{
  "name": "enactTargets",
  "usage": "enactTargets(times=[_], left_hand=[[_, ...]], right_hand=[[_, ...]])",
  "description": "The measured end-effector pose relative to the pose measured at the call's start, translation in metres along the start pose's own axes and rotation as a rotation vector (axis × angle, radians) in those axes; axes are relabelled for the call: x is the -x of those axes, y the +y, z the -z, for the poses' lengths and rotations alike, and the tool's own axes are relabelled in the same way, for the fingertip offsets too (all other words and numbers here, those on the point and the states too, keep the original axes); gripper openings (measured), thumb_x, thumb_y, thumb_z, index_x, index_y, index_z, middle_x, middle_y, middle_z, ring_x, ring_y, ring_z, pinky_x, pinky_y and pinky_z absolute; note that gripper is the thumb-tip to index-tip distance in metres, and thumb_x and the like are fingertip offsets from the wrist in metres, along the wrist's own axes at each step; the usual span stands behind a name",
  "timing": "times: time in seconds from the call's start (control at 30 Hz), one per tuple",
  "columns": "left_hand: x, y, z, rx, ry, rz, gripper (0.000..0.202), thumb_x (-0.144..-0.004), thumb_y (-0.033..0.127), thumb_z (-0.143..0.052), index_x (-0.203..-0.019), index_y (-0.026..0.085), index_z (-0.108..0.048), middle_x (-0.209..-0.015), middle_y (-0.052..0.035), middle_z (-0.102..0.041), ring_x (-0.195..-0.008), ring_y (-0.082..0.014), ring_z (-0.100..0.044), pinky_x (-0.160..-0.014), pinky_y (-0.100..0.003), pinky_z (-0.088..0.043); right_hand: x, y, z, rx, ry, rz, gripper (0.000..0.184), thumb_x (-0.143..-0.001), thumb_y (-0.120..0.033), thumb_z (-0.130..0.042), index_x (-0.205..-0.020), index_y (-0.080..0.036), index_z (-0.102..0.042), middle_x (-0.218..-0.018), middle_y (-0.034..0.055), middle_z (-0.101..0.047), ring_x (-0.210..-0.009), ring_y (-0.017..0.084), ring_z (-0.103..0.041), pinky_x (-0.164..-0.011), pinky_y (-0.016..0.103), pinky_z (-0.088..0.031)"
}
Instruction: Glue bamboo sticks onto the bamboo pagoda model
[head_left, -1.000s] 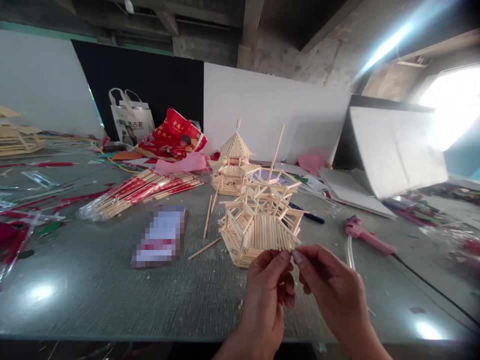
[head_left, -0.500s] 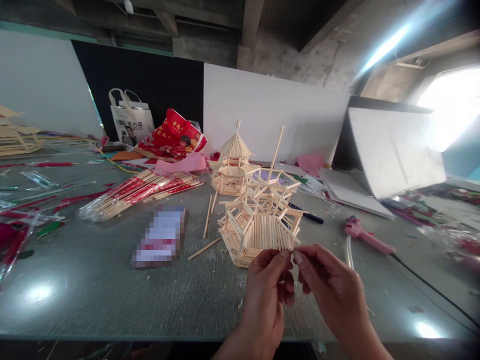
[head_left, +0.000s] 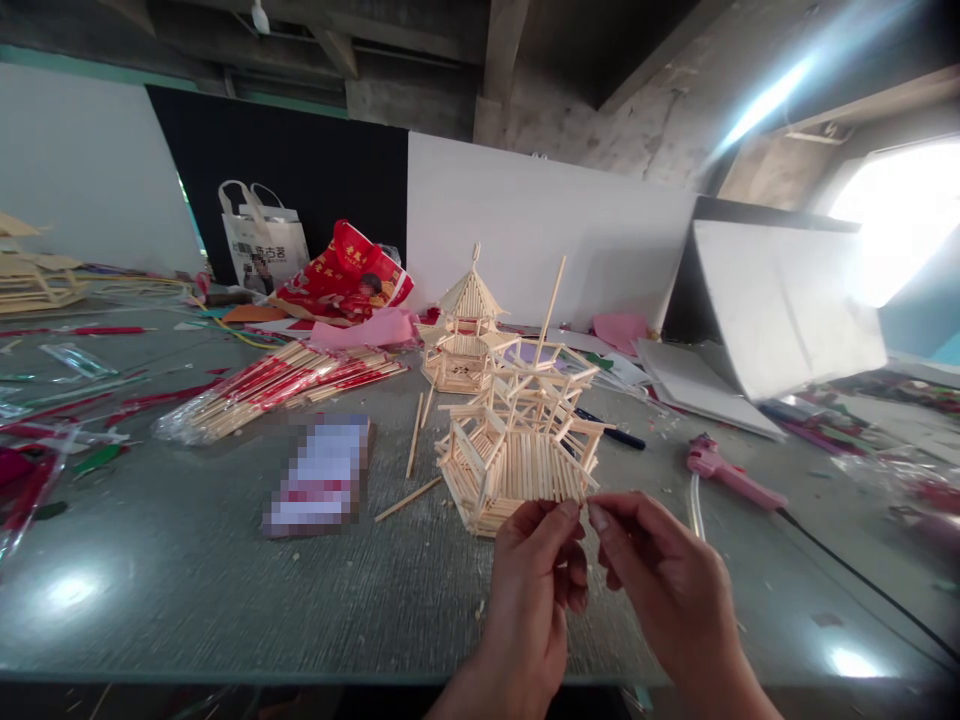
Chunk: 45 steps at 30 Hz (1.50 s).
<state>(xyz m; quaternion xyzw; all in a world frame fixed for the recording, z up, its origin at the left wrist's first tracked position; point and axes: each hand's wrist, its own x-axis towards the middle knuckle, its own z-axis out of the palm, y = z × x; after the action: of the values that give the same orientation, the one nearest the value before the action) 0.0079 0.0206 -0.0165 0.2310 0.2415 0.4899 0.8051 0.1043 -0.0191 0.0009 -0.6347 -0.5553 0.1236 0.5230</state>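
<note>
Just in front of me stands an unfinished pavilion model (head_left: pixel 536 465) of thin wooden sticks, with an open frame and a slatted floor. My left hand (head_left: pixel 536 570) is closed at its near edge, thumb pressed to the fingers. Close beside it, my right hand (head_left: pixel 656 570) is pinched too, the fingertips of both nearly meeting. Whatever lies between them is too small or hidden to name. A long stick (head_left: pixel 553 300) slants up out of the model's frame. Behind it sits a second stick pavilion (head_left: pixel 466 320) with a pointed roof.
A pink glue gun (head_left: pixel 735 478) with a black cord lies to the right. Bundled sticks in plastic (head_left: pixel 247 392), a blurred phone (head_left: pixel 319 475) and loose sticks (head_left: pixel 409 498) lie to the left. Bags (head_left: pixel 341 275) and white boards (head_left: pixel 787 305) stand at the back.
Both hands keep nearly the same pinched pose at the model's near edge. The view has shifted very slightly; nothing else has visibly moved.
</note>
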Motion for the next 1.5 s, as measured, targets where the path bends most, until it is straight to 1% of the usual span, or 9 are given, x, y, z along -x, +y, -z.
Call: enactTargets(times=[0.13,0.33,0.6,0.77,0.93,1.03,1.13,1.27,1.5], left_hand=[[0.0003,0.0013,-0.0015,0.006,0.006,0.003,0.02,-0.073,0.027,-0.07,-0.07,0.013,-0.055,-0.053,0.0051,-0.049,-0.038,-0.0022,-0.038,-0.034,-0.015,-0.024],[0.0032,0.0023,-0.0015,0.015,0.008,0.011,0.021,-0.072,0.027,-0.071,-0.068,0.014,-0.055,-0.049,0.0055,-0.047,-0.038,-0.0027,-0.039,-0.034,-0.015,-0.024],[0.0015,0.003,-0.0023,0.053,-0.003,0.019,0.021,-0.071,0.026,-0.071,-0.067,0.013,-0.055,-0.054,0.0052,-0.05,-0.038,-0.0022,-0.04,-0.033,-0.015,-0.025],[0.0017,0.0033,-0.0013,0.042,-0.02,0.011,0.021,-0.073,0.025,-0.07,-0.066,0.014,-0.054,-0.05,0.006,-0.048,-0.038,-0.0025,-0.04,-0.033,-0.014,-0.026],[0.0024,0.0033,-0.0007,0.033,-0.017,0.011,0.021,-0.074,0.026,-0.069,-0.066,0.014,-0.054,-0.05,0.0058,-0.048,-0.037,-0.0028,-0.04,-0.033,-0.014,-0.026],[0.002,0.0025,-0.001,0.027,-0.014,0.012,0.021,-0.074,0.026,-0.068,-0.066,0.013,-0.054,-0.05,0.0056,-0.048,-0.037,-0.0029,-0.04,-0.033,-0.014,-0.026],[0.0018,0.0025,-0.0022,0.017,-0.011,0.014,0.02,-0.075,0.026,-0.068,-0.067,0.014,-0.054,-0.049,0.0058,-0.047,-0.037,-0.0029,-0.04,-0.033,-0.014,-0.025],[0.002,0.0032,-0.0027,0.015,-0.018,0.016,0.021,-0.074,0.027,-0.069,-0.066,0.014,-0.054,-0.049,0.0056,-0.048,-0.036,-0.0029,-0.039,-0.033,-0.015,-0.025],[0.0015,0.0015,0.0009,0.024,-0.034,0.016,0.021,-0.074,0.028,-0.069,-0.068,0.013,-0.055,-0.053,0.005,-0.049,-0.038,-0.0029,-0.04,-0.033,-0.014,-0.025]], right_hand=[[-0.0011,0.0003,-0.0023,-0.035,-0.007,-0.019,0.022,-0.083,-0.039,-0.056,-0.088,-0.018,-0.061,-0.07,0.0009,-0.061,-0.056,0.01,-0.055,-0.046,0.018,-0.045],[-0.0024,-0.0033,-0.0024,-0.107,-0.029,-0.108,0.026,-0.081,-0.042,-0.058,-0.089,-0.017,-0.06,-0.057,-0.0037,-0.054,-0.047,0.008,-0.048,-0.043,0.019,-0.042],[-0.0012,-0.0074,-0.0024,-0.119,-0.002,-0.118,0.028,-0.079,-0.042,-0.06,-0.089,-0.017,-0.061,-0.056,-0.0037,-0.054,-0.045,0.008,-0.047,-0.042,0.019,-0.041],[-0.0018,-0.0064,-0.0023,-0.105,-0.008,-0.114,0.027,-0.079,-0.041,-0.059,-0.089,-0.016,-0.061,-0.055,-0.0029,-0.054,-0.045,0.008,-0.048,-0.042,0.019,-0.042],[-0.0043,-0.0074,-0.0011,-0.119,-0.024,-0.168,0.031,-0.077,-0.044,-0.06,-0.089,-0.016,-0.061,-0.053,-0.0034,-0.054,-0.043,0.008,-0.048,-0.041,0.019,-0.042],[-0.0068,-0.0049,0.0003,-0.154,-0.068,-0.195,0.032,-0.076,-0.044,-0.062,-0.089,-0.015,-0.062,-0.053,-0.0028,-0.055,-0.043,0.009,-0.049,-0.039,0.018,-0.042],[-0.0087,-0.0008,0.0016,-0.178,-0.113,-0.202,0.031,-0.077,-0.044,-0.062,-0.088,-0.014,-0.062,-0.051,-0.0027,-0.055,-0.041,0.008,-0.048,-0.037,0.017,-0.041],[-0.0092,0.0009,0.0023,-0.191,-0.121,-0.215,0.03,-0.077,-0.042,-0.063,-0.088,-0.014,-0.061,-0.05,-0.0034,-0.054,-0.04,0.008,-0.048,-0.038,0.017,-0.04],[-0.0078,-0.001,0.0023,-0.222,-0.122,-0.193,0.032,-0.078,-0.044,-0.062,-0.089,-0.014,-0.061,-0.05,-0.0034,-0.053,-0.041,0.008,-0.047,-0.038,0.018,-0.04]])
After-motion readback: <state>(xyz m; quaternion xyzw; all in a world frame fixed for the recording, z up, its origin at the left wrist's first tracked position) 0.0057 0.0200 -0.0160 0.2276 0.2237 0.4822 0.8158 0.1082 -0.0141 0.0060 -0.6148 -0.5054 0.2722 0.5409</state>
